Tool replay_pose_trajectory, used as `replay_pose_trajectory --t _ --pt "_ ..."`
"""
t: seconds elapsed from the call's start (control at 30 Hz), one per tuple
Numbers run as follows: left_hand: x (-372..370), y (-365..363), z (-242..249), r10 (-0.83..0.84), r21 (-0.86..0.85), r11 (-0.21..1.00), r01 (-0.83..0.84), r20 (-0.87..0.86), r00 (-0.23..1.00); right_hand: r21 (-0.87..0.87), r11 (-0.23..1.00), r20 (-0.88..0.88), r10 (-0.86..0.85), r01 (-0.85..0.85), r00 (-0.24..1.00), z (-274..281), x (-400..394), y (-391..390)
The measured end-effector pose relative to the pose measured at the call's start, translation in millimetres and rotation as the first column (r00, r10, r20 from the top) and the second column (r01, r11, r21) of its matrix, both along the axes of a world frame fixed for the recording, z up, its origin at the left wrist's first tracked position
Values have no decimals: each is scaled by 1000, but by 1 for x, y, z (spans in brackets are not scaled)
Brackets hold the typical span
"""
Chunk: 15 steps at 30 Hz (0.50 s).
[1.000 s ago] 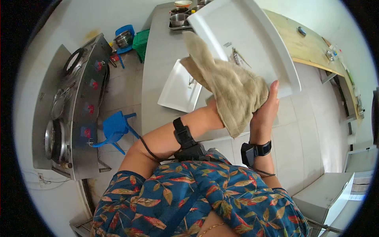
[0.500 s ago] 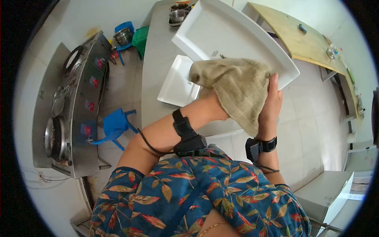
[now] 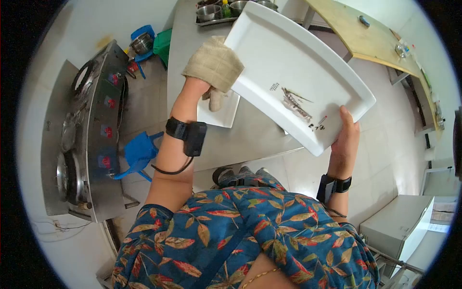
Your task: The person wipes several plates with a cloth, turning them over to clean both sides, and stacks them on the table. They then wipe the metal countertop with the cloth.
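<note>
A large white rectangular plate (image 3: 269,58) is held tilted above the metal table. Dark painted markings and a small red mark show near its lower right side. My right hand (image 3: 347,132) grips the lower right corner, thumb on top of the rim. A beige cloth (image 3: 214,65) covers most of my left hand (image 3: 196,87) and meets the plate's left edge. The fingers under it are hidden, but the cloth is bunched in that hand. Below the cloth, a smaller white dish (image 3: 225,117) lies on the table, partly covered by the cloth's hanging end.
The metal table (image 3: 185,33) carries a tray (image 3: 219,22) with metal bowls (image 3: 209,12) and a green bottle (image 3: 225,8) at the back. A stove (image 3: 96,130) and a blue stool (image 3: 139,151) stand left. A wooden table (image 3: 358,36) is back right; a white cabinet (image 3: 397,226) stands lower right.
My left hand has moved with the cloth from the plate's lower right to its left edge, uncovering the painted markings. The plate has come slightly down and right, still in my right hand.
</note>
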State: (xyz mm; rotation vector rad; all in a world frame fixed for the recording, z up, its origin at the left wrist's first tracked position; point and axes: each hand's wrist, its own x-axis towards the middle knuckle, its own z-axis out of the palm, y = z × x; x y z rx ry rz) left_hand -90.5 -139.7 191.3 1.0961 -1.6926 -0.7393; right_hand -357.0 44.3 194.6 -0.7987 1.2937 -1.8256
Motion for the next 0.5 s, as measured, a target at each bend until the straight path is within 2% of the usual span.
replay_pose_trajectory --t 0.03,0.1,0.17,0.23,0.33,0.43,0.5 --pt "-2 2 -7 -27 26 999 32 -192 981 3 1000 27 -11 11 1000 -3 -2 0" --pt "-10 8 -21 -53 67 992 107 -548 835 12 999 81 -40 40 996 0 -5 -2" --pt "-24 19 -28 -30 81 984 157 -801 599 14 997 96 -83 82 992 5 3 -3" --pt "-45 35 -19 17 73 984 160 -946 324 9 994 113 -106 106 988 1 -2 -10" --pt "-55 49 -19 80 167 964 205 -924 374 -25 991 190 -125 132 974 -8 -4 -15" --pt "-65 41 -4 140 199 973 113 -908 395 -58 983 170 -162 174 972 -14 -4 -15" --pt "-54 26 -4 62 142 976 166 -909 413 -61 987 85 -140 145 986 -15 -7 -10"
